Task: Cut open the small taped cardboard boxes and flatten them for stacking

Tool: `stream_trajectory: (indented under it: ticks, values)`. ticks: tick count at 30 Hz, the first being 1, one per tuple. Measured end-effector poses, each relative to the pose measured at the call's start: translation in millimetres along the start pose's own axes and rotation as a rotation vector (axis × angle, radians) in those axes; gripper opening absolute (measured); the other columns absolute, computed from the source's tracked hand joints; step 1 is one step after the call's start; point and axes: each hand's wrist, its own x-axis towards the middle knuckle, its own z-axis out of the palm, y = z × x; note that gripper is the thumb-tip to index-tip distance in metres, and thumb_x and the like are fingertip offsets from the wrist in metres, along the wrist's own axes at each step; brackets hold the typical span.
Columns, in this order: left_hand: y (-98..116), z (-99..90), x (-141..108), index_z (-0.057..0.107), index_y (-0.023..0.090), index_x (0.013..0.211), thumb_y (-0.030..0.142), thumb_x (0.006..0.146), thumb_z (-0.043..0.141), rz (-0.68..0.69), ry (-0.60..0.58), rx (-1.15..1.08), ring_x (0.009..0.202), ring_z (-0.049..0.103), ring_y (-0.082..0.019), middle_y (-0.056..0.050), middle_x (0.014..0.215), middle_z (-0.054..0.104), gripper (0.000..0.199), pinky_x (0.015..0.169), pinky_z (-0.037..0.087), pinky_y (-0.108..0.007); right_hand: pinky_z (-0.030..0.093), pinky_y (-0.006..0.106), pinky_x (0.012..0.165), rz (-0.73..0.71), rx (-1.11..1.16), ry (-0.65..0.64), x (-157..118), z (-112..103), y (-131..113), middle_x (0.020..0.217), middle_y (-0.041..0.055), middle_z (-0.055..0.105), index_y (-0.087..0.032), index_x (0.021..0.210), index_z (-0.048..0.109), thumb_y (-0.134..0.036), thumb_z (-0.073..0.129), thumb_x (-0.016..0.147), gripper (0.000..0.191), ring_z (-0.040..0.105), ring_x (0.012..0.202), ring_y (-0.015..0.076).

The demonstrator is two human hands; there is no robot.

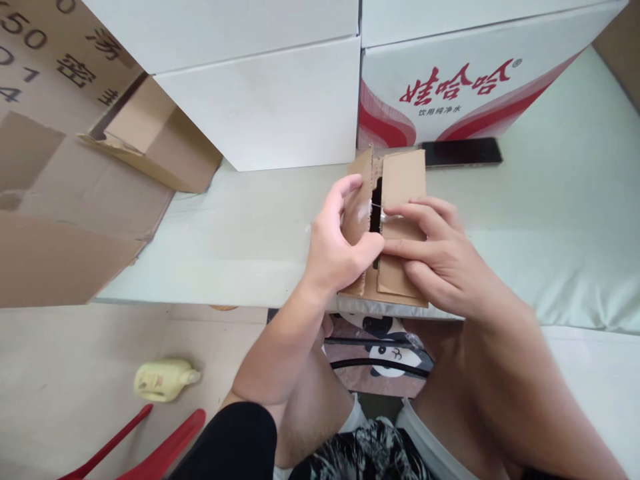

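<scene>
From a camera on the person's head, looking down: two bare hands work at a small brown box (403, 229) lying near the front edge of a pale green covered surface (255, 230). The left hand (343, 243) makes a wide curve over the tilted left flap (357, 217), index fingertip toward its far end and thumb at the dark gap between the flaps; whether it grips or only steadies the flap cannot be told. The right hand (430, 247) is partly open — index and middle fingers stretched out, slightly apart, their tips at the inner edge of the flatter right flap (404, 177), the thumb bent below them. A dark phone (463, 152) lies flat just beyond the box, to the right, before a white carton (445, 93) with red lettering and red waves. A plain white carton (265, 107) stands to its left, and a large brown carton (140, 207) with black print fills the far left. Below, the person's bare legs frame a panda-patterned item (387, 353); on the light floor (75, 360), a yellow bottle (163, 380) lies on its side — near two red bars (167, 443).
</scene>
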Motion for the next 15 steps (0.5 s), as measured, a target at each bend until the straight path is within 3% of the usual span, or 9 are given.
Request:
stream_trajectory:
  ticks: [6, 9, 12, 15]
  values:
    - [5, -5.2, 5, 0.046, 0.024, 0.137, 0.019, 0.075, 0.051, 0.024, 0.038, -0.066, 0.151, 0.044, -0.028, -0.008, 0.147, 0.057, 0.062, 0.117, 0.051, -0.047, 0.035, 0.065, 0.119, 0.016, -0.009, -0.061, 0, 1, -4, 0.145, 0.0069, 0.053, -0.031, 0.112, 0.076, -0.014, 0.045, 0.086, 0.044, 0.039, 0.14, 0.0373]
    - [7, -8.5, 6, 0.056, 0.026, 0.129, 0.019, 0.075, 0.051, -0.001, -0.004, -0.039, 0.147, 0.048, -0.028, -0.007, 0.147, 0.057, 0.055, 0.117, 0.05, -0.047, 0.036, 0.066, 0.118, 0.021, 0.006, -0.025, 0, 3, -4, 0.144, 0.0058, 0.052, -0.032, 0.112, 0.072, -0.014, 0.046, 0.086, 0.042, 0.041, 0.139, 0.0367]
    - [5, -12.7, 8, 0.067, 0.026, 0.112, 0.018, 0.075, 0.05, 0.02, -0.045, 0.015, 0.15, 0.045, -0.029, -0.007, 0.15, 0.053, 0.042, 0.124, 0.042, -0.048, 0.035, 0.067, 0.118, 0.024, 0.022, 0.032, 0, 5, -3, 0.145, 0.0043, 0.051, -0.035, 0.112, 0.068, -0.015, 0.047, 0.09, 0.037, 0.041, 0.14, 0.0365]
    - [1, -17.2, 9, 0.069, 0.024, 0.097, 0.015, 0.075, 0.049, 0.068, -0.024, 0.003, 0.152, 0.041, -0.029, -0.008, 0.146, 0.055, 0.032, 0.127, 0.037, -0.051, 0.036, 0.065, 0.119, 0.026, 0.065, 0.101, 0, 5, -1, 0.148, 0.0049, 0.049, -0.034, 0.111, 0.065, -0.022, 0.047, 0.094, 0.027, 0.043, 0.141, 0.0353]
